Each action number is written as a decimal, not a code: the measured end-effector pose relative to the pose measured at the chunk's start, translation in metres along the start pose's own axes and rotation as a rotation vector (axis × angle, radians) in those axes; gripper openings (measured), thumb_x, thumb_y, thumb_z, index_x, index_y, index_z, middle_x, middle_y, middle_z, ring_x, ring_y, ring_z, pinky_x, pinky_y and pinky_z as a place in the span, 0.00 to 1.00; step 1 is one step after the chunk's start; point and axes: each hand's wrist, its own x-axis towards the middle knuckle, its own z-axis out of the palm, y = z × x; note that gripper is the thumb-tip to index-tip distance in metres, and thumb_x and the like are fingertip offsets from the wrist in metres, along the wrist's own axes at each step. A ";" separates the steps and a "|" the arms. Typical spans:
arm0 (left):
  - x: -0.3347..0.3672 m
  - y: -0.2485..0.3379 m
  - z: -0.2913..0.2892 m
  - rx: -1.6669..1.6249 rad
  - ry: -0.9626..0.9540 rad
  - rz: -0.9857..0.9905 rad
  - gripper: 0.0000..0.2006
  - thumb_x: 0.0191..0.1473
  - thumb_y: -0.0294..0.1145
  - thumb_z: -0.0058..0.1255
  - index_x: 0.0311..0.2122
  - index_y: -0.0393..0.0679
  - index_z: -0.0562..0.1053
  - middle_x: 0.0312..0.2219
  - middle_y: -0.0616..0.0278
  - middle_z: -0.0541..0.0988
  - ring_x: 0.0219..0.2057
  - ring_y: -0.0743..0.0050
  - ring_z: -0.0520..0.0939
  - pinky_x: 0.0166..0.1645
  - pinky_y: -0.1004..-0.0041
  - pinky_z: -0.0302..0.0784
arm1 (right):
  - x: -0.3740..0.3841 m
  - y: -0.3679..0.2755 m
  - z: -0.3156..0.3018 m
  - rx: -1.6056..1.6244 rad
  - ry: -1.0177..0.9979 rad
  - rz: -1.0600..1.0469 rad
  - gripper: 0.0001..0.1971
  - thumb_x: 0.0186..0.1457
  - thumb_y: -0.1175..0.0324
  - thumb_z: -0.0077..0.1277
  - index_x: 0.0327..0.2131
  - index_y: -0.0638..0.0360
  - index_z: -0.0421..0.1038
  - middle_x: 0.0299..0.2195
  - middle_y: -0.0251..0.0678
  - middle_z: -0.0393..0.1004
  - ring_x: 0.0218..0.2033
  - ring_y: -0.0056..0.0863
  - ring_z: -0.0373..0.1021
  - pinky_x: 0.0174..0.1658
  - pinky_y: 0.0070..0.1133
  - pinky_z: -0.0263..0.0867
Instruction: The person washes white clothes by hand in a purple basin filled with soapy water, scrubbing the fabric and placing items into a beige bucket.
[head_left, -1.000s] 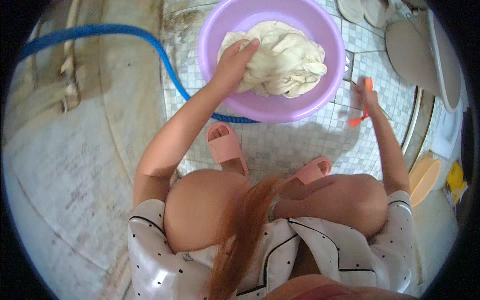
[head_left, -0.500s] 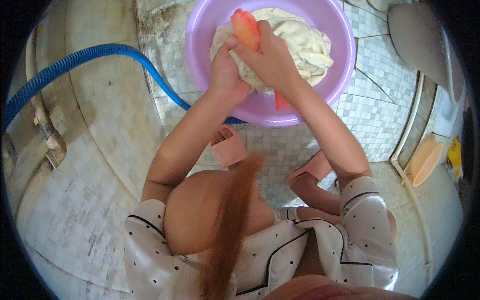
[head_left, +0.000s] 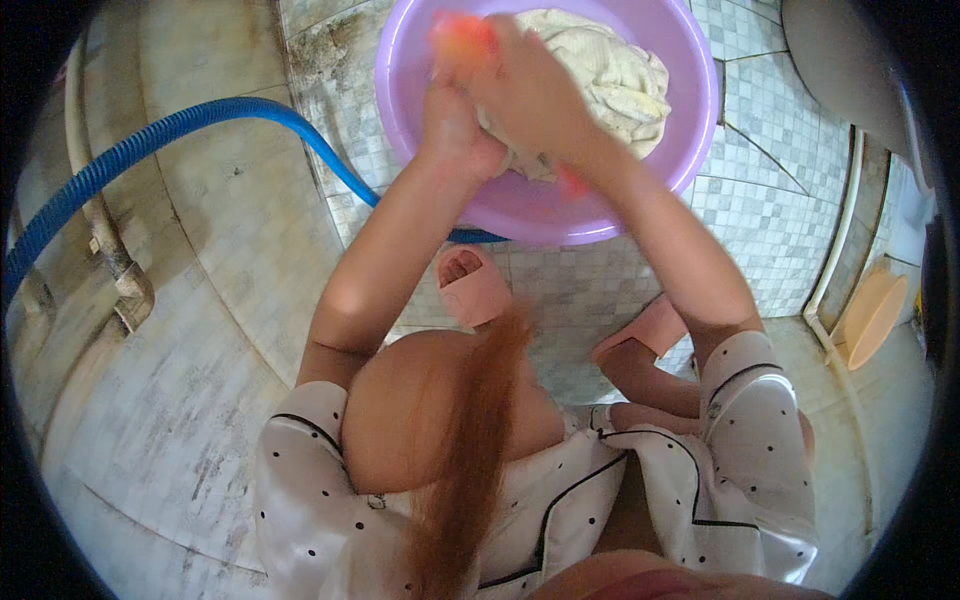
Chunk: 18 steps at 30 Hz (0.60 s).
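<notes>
My right hand [head_left: 535, 90] grips a blurred orange-red object [head_left: 463, 38] beside crumpled cream cloth [head_left: 615, 75] in a round purple plastic basin [head_left: 545, 218], far centre; my left hand's [head_left: 460, 125] grip I cannot tell. Rubbing seems underway; next calls for steady pressure.

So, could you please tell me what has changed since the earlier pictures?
The right hand, still holding the orange-red tool, has moved left from beside the purple basin to meet the left hand over the pale cloth. The left hand's exact grip is hidden. The cloth stays in the basin, the blue hose beside it.
</notes>
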 end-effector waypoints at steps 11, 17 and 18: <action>-0.015 0.002 0.044 0.482 0.341 0.053 0.21 0.58 0.50 0.28 0.47 0.47 0.64 0.42 0.59 0.71 0.44 0.62 0.73 0.48 0.59 0.70 | -0.006 -0.006 0.016 -0.036 0.095 -0.158 0.31 0.43 0.44 0.49 0.41 0.64 0.65 0.33 0.47 0.71 0.36 0.46 0.68 0.41 0.37 0.63; -0.018 -0.001 0.033 0.376 0.343 -0.007 0.22 0.58 0.50 0.28 0.48 0.47 0.64 0.43 0.58 0.71 0.44 0.61 0.74 0.47 0.59 0.70 | 0.011 -0.001 -0.002 0.275 -0.141 0.390 0.31 0.42 0.52 0.50 0.47 0.61 0.60 0.42 0.49 0.68 0.44 0.44 0.66 0.49 0.33 0.59; -0.021 -0.002 0.039 0.418 0.336 0.005 0.22 0.57 0.50 0.30 0.47 0.46 0.65 0.42 0.59 0.72 0.44 0.62 0.73 0.49 0.59 0.68 | 0.004 -0.003 -0.001 0.275 -0.141 0.393 0.31 0.42 0.52 0.50 0.47 0.61 0.60 0.42 0.49 0.68 0.44 0.44 0.66 0.49 0.33 0.59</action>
